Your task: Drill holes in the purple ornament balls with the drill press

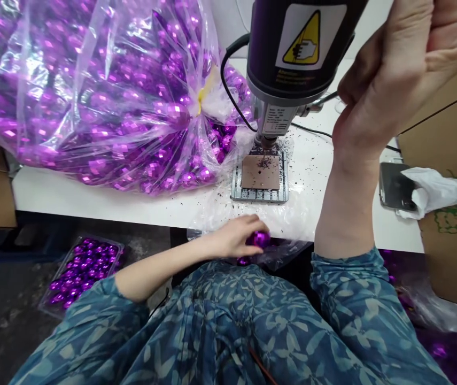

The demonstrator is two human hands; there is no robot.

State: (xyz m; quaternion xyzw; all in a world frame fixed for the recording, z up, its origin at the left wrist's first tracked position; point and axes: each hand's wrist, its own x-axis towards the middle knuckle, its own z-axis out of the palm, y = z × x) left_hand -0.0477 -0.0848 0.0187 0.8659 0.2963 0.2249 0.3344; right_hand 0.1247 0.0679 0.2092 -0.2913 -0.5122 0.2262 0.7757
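Observation:
My left hand [238,235] is low at the table's front edge, fingers wrapped round a shiny purple ball [261,239]. Another purple ball [244,261] lies just below it in a plastic bag on my lap. My right hand [388,69] is raised at the upper right, closed on the metal lever [324,99] of a small bench drill press [296,48]. Under the drill chuck sits the press's metal base plate with a brown pad [261,172], dusted with dark shavings.
A big clear bag full of purple balls [103,96] covers the left of the white table [92,200]. A tray of purple balls [82,270] stands on the floor. A phone [394,187], a white tissue [436,190] and a cardboard box [452,240] are at right.

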